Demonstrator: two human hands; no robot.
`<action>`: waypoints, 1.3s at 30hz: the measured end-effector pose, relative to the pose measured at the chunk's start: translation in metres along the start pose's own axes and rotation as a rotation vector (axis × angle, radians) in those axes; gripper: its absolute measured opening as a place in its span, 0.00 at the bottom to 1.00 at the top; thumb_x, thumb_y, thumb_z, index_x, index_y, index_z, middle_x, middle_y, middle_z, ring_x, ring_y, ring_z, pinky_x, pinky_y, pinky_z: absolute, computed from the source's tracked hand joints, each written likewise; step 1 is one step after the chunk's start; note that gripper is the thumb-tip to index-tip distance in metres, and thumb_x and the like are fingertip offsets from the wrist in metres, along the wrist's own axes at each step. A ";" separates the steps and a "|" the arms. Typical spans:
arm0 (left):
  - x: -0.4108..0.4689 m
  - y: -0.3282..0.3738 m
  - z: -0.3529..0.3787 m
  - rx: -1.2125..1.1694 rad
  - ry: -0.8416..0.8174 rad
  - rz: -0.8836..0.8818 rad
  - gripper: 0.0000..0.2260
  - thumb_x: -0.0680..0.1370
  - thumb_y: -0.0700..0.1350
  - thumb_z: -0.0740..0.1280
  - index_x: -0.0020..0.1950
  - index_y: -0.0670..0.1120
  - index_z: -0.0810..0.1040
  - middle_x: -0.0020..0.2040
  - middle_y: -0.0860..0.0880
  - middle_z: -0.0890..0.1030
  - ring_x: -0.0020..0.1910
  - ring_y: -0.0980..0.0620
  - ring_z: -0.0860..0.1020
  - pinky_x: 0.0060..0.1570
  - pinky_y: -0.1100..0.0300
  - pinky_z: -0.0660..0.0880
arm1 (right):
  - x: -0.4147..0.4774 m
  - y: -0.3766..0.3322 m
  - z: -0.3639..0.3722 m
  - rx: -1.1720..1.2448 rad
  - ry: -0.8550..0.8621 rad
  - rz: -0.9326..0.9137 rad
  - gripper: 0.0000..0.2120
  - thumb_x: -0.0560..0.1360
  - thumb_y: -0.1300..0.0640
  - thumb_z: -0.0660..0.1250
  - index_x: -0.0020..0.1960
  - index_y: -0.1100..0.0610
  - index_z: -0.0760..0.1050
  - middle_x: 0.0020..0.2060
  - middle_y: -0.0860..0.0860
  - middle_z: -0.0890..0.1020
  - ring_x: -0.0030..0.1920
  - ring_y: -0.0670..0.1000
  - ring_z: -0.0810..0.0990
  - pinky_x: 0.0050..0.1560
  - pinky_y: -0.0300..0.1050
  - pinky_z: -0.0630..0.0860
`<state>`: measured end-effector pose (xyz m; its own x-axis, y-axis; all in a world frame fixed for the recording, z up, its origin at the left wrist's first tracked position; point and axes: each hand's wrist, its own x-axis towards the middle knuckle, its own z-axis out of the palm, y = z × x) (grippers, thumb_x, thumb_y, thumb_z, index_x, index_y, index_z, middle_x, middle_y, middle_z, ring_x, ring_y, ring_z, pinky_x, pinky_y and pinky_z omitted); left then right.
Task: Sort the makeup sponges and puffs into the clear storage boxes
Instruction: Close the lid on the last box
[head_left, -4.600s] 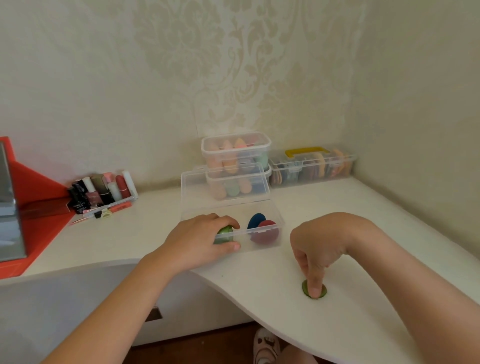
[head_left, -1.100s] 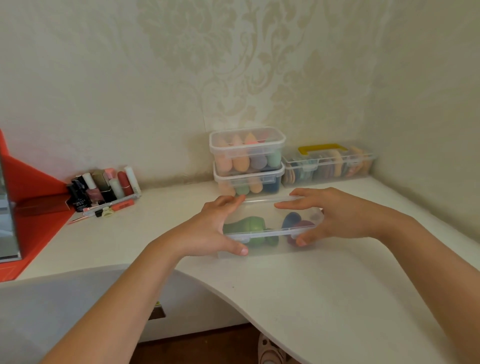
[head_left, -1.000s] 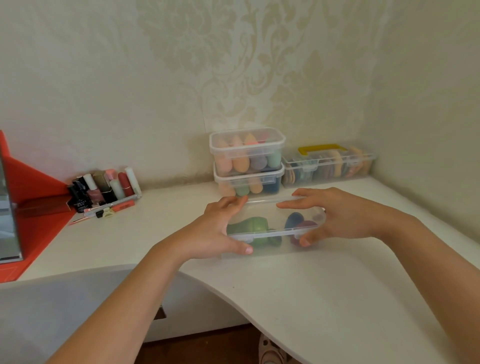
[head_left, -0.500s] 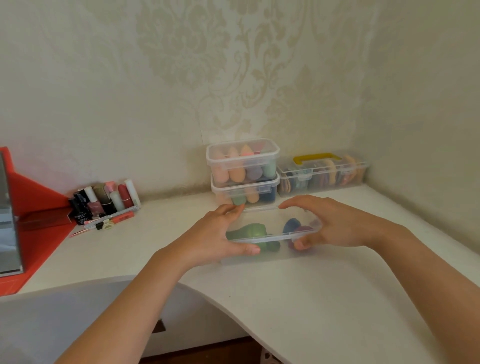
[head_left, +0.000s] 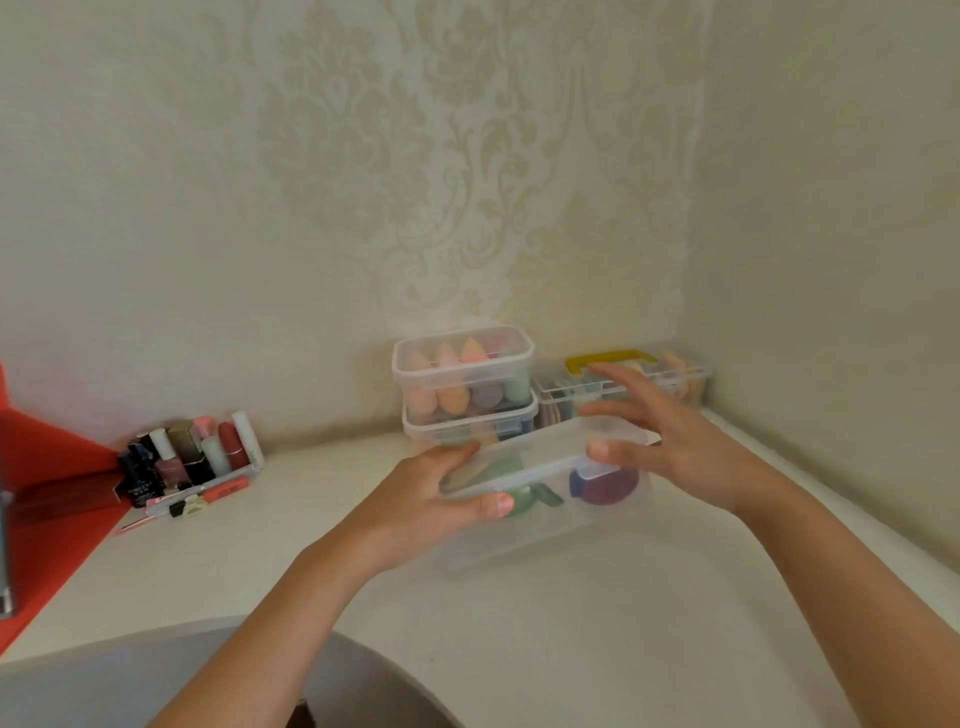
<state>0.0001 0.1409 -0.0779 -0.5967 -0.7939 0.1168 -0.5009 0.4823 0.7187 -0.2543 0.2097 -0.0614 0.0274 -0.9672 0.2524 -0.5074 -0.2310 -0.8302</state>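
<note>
Box, clear plastic, rect; left hand + right hand clamp ends; rounded sponges inside

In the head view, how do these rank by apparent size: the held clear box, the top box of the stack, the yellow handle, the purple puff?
1. held clear box, though it is nearest the camera.
2. top box of the stack.
3. yellow handle and purple puff: too alike to rank.
</note>
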 end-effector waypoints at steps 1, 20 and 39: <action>0.004 0.010 -0.001 0.001 0.032 0.034 0.27 0.62 0.63 0.72 0.59 0.68 0.71 0.58 0.73 0.73 0.59 0.71 0.71 0.51 0.78 0.65 | 0.001 0.000 -0.006 0.119 0.110 -0.043 0.32 0.67 0.40 0.68 0.69 0.38 0.62 0.55 0.43 0.81 0.57 0.39 0.78 0.56 0.37 0.73; 0.205 0.099 0.023 0.584 0.074 0.099 0.37 0.70 0.69 0.63 0.74 0.54 0.60 0.71 0.42 0.66 0.69 0.42 0.61 0.64 0.50 0.58 | 0.019 0.120 -0.016 -0.570 0.294 0.304 0.19 0.77 0.45 0.61 0.67 0.48 0.69 0.66 0.42 0.69 0.66 0.44 0.68 0.60 0.35 0.63; 0.246 0.086 0.021 0.724 -0.064 0.040 0.33 0.71 0.61 0.70 0.73 0.54 0.65 0.69 0.44 0.68 0.66 0.43 0.67 0.63 0.54 0.68 | 0.025 0.125 -0.016 -0.565 0.282 0.284 0.18 0.78 0.46 0.60 0.66 0.48 0.69 0.66 0.42 0.68 0.67 0.44 0.66 0.63 0.34 0.61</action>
<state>-0.2030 -0.0056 -0.0019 -0.6479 -0.7578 0.0772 -0.7537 0.6525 0.0788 -0.3306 0.1581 -0.1506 -0.3592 -0.9000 0.2467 -0.8348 0.1917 -0.5161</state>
